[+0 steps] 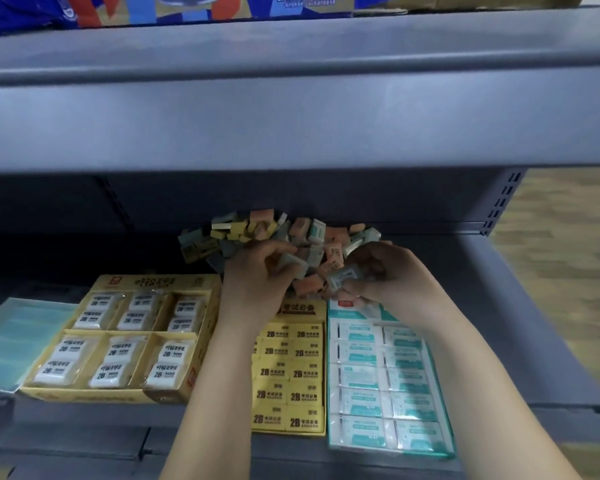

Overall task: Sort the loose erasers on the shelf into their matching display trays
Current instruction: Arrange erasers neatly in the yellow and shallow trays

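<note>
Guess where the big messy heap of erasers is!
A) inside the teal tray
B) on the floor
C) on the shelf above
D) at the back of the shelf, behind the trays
D: the loose eraser pile lies at the back of the shelf, behind the yellow 2B tray and the teal tray, where the left hand grips a pale eraser and the right hand pinches a grey eraser.

Upper shelf [291, 116] overhangs eraser pile [257, 230]; trays [153, 280] line front; shelf floor [492, 306] bare rightward.
</note>
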### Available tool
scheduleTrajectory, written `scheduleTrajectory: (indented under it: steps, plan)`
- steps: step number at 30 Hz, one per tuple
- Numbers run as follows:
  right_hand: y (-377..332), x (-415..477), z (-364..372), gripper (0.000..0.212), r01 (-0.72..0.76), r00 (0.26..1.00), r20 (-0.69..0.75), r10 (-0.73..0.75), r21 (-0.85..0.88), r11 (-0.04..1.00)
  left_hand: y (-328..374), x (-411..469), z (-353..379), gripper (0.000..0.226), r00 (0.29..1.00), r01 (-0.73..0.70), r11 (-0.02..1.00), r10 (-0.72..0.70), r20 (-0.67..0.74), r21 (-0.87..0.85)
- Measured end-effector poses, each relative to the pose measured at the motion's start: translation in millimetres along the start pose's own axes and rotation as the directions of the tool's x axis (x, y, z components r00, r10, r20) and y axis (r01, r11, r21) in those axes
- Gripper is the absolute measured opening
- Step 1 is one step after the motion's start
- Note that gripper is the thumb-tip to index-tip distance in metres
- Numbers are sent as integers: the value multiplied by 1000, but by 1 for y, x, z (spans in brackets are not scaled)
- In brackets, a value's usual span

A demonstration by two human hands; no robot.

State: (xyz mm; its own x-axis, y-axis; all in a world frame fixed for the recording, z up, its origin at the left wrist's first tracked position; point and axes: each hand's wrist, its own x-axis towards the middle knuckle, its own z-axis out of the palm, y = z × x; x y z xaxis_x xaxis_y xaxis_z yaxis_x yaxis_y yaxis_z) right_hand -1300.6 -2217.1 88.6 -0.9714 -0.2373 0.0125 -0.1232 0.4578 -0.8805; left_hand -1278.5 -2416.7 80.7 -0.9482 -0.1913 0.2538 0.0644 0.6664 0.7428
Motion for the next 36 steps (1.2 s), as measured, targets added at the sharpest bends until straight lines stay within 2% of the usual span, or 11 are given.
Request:
scheduleTrajectory:
  steps: [5, 8, 13, 16, 19, 25, 28, 31, 33, 36]
  plan:
    - [0, -9, -1, 19, -32, 997, 70, 8, 348, 937, 1, -15, -7, 13, 999, 40, 986, -42, -6, -163]
    - [3, -13, -2, 23, -5, 998, 60, -17, 358, 934, 1, -18, -9, 13, 998, 57, 970, -57, 4, -237]
    - [0, -21, -1, 22, -68, 990, 140, 2, 467, 882, 4, -25, -12, 11, 996, 88, 931, -91, 10, -353]
    - [-4, -26, 3, 18, -59, 987, 158, -8, 414, 909, 4, -29, -16, 9, 992, 121, 899, -122, 23, -421]
    - [-9, -28, 9, 27, -31, 990, 137, -16, 335, 942, -2, -30, -19, 11, 988, 149, 890, -147, 39, -431]
    - [-21, -33, 20, 41, -58, 978, 208, -26, 384, 922, -10, -32, -30, 11, 983, 182, 861, -167, 74, -475]
    - [-33, -33, 35, 36, -89, 977, 215, 5, 384, 919, -19, -30, -45, 9, 986, 166, 867, -153, 66, -469]
    - [-47, -29, 53, 20, -21, 990, 142, -11, 222, 975, -30, -28, -66, 9, 984, 179, 841, -163, 76, -511]
    - [-58, -24, 68, 11, -5, 995, 96, -13, 177, 984, -40, -26, -82, 9, 979, 204, 812, -176, 103, -548]
    - [-76, -20, 95, 17, 19, 997, 69, -31, 173, 985, -60, -24, -108, 10, 980, 199, 819, -175, 97, -539]
